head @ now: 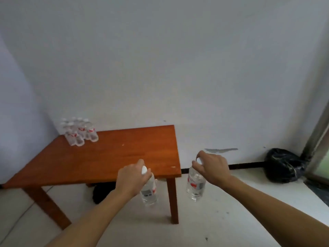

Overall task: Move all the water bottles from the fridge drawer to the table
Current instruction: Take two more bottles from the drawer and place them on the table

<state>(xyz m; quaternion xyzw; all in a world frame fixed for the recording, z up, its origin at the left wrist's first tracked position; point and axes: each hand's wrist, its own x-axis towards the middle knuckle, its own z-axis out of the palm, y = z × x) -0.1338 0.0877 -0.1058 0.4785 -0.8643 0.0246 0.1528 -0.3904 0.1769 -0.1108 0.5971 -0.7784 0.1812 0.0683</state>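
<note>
each hand (132, 177) gripping a bottle (149, 191), table (106, 157) ahead

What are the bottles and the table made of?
The left bottle in the left hand and the right bottle in the right hand look like clear, thin plastic: you can see through them. Their caps are white. The table looks like reddish-brown wood with a smooth, slightly shiny finish. Faint grain lines show, though it could be veneer.

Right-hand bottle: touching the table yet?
Apart. Head view shows floor between the right-hand bottle and the table corner; the right hand holds it by its cap.
</note>
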